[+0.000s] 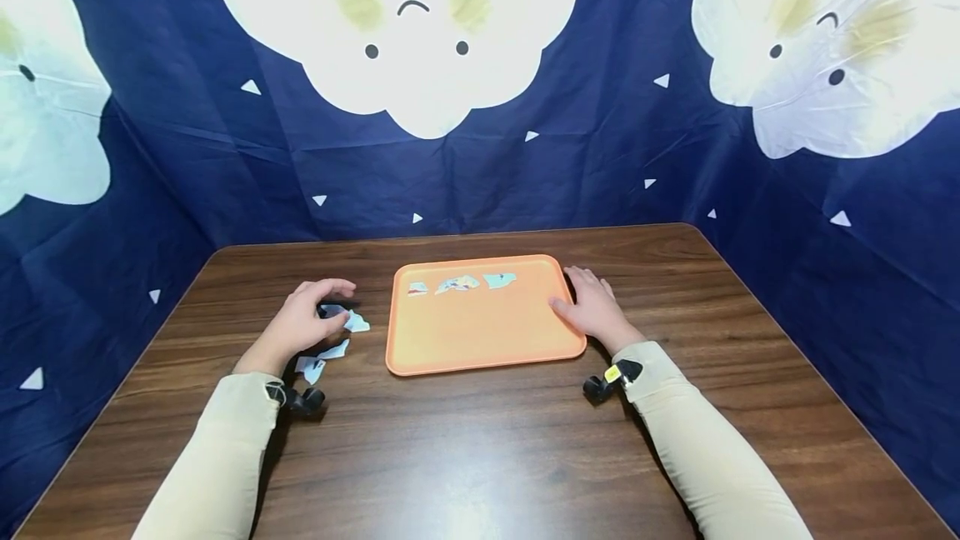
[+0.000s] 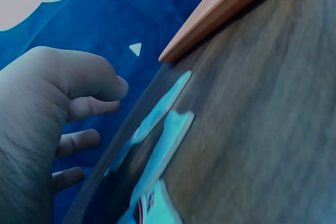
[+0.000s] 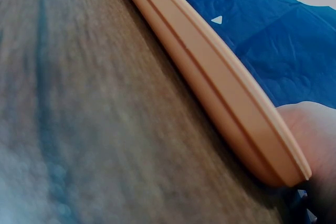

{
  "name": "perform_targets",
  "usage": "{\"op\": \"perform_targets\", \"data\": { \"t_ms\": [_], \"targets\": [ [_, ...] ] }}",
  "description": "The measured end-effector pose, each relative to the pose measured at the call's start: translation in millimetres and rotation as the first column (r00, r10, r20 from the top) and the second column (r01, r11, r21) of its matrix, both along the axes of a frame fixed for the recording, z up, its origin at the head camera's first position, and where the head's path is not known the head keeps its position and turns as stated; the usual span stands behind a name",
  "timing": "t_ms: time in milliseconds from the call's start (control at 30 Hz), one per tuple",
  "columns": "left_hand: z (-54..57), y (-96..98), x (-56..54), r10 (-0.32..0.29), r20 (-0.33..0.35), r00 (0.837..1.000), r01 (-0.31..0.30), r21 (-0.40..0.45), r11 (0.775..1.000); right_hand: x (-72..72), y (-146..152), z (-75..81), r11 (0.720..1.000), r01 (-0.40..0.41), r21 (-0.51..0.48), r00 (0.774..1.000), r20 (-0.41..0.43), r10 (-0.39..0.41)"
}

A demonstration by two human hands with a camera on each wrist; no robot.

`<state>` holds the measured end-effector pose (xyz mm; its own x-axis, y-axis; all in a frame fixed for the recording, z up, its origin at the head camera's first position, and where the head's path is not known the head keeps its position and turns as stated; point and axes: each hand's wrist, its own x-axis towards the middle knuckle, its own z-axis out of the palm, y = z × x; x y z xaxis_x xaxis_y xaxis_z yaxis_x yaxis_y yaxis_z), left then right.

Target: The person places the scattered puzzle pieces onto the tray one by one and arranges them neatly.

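Observation:
On the orange tray (image 1: 480, 332), three flat, irregular picture pieces lie in a row along the far side: a small one (image 1: 417, 288), a multicoloured one (image 1: 457, 284) and a light-blue one (image 1: 499, 280). My left hand (image 1: 303, 319) hovers over more such pieces left of the tray, fingers loosely bent and holding nothing. One light-blue piece (image 1: 357, 322) shows beside its thumb; others (image 1: 311, 369) lie nearer the wrist. In the left wrist view, thin pale-blue pieces (image 2: 163, 148) lie below the hand (image 2: 47, 108). My right hand (image 1: 592, 307) grips the tray's right rim, thumb inside, fingers outside.
The brown wooden table (image 1: 465, 457) extends around the tray on all sides. Behind and beside it hangs a dark blue cloth (image 1: 465, 182) with white clouds and small triangles. Black wrist cameras (image 1: 306, 400) sit below both hands, close to the tabletop.

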<state>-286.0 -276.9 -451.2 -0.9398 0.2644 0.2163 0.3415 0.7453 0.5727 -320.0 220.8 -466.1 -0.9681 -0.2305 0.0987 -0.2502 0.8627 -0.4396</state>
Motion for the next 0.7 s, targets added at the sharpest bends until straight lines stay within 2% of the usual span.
{"op": "perform_targets", "data": {
  "t_ms": [200, 467, 700],
  "targets": [
    [-5.1, -4.8, 3.4, -0.015, 0.035, 0.999, 0.016, -0.029, 0.999, 0.0, -0.2, 2.3, 1.000, 0.001, 0.004, 1.000, -0.002, -0.001],
    [-16.9, -14.7, 1.6, -0.001, 0.018, 1.000, 0.001, -0.003, 1.000, 1.1, -1.2, 2.4, 1.000, -0.002, -0.003, 1.000, -0.008, 0.002],
    [-15.2, -23.6, 0.5, 0.018, -0.007, 1.000, -0.019, -0.035, 0.999, 1.0, -1.0, 0.5, 1.000, -0.001, -0.008, 1.000, -0.017, 0.001]
  ]
}}
